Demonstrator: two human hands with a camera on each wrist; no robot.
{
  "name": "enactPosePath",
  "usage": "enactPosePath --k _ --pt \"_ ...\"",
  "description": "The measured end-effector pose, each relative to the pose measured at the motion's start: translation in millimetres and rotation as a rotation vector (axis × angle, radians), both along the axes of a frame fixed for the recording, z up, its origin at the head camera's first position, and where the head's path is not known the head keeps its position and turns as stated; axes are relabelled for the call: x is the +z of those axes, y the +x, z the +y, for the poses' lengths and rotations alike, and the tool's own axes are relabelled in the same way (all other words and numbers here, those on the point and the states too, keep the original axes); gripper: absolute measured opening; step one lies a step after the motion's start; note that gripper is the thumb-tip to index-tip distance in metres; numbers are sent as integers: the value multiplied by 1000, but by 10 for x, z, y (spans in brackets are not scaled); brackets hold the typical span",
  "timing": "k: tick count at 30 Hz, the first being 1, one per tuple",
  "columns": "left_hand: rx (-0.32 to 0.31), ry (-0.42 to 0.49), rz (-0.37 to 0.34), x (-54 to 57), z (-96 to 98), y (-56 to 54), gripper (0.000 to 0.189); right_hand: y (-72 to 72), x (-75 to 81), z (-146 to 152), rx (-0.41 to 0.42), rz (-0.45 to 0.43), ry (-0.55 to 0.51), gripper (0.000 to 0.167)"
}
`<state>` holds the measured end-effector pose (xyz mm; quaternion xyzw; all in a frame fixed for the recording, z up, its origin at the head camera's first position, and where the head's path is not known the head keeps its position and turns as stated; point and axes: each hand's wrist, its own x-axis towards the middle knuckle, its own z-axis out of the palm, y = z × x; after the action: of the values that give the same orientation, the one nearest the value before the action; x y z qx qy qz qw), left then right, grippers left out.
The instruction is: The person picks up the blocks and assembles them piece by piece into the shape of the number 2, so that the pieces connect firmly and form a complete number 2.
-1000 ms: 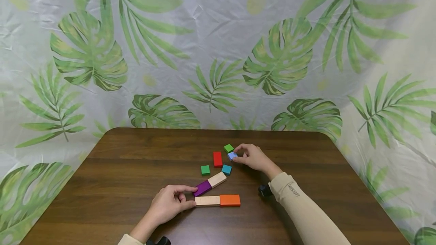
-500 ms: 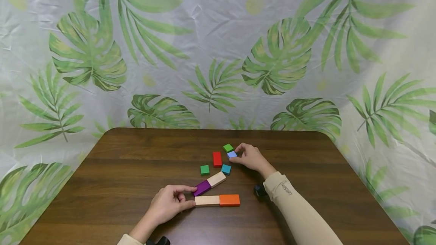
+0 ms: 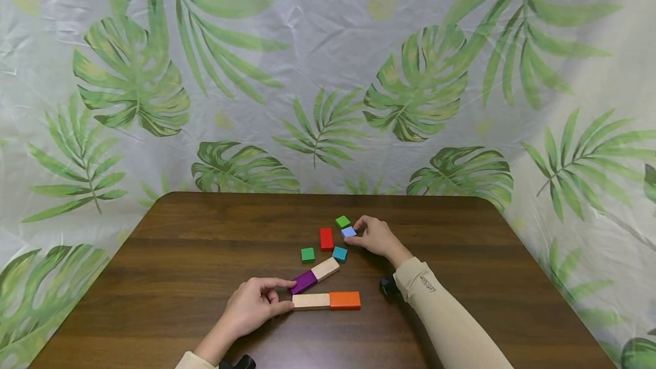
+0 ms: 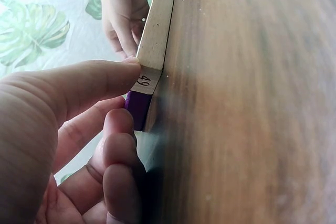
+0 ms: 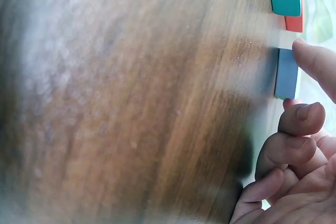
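Light blue block [image 3: 348,233]: While I am watching remotely, it is sitting far on the surface [image 3: 195,266], near the bright green block [image 3: 343,222].
Right hand [image 3: 379,238]: Thumb and forefinger are pinching the light blue block.
Left hand [image 3: 254,306]: Held fairly wide, it is touching the left ends of the purple block [image 3: 303,282] with its forefinger and the near pale block [image 3: 311,302] with its thumb.
Paired ends: The far pale block [image 3: 326,269] is adjoining the purple block, the orange block [image 3: 345,300] the near pale block.
Loose blocks: I am seeing the red block [image 3: 326,239], green block [image 3: 307,255] and teal block [image 3: 339,254] lying farther off.
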<state>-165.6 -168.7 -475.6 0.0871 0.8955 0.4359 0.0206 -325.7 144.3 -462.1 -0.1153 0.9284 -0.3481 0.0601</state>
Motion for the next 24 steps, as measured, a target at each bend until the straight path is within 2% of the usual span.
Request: enactPosePath --k 16,24 --pt "5 -9 9 6 0 -2 32 18 42 -37 -3 -5 17 40" --pt "8 -17 4 14 9 -6 31 -10 8 -36 -26 -9 12 35"
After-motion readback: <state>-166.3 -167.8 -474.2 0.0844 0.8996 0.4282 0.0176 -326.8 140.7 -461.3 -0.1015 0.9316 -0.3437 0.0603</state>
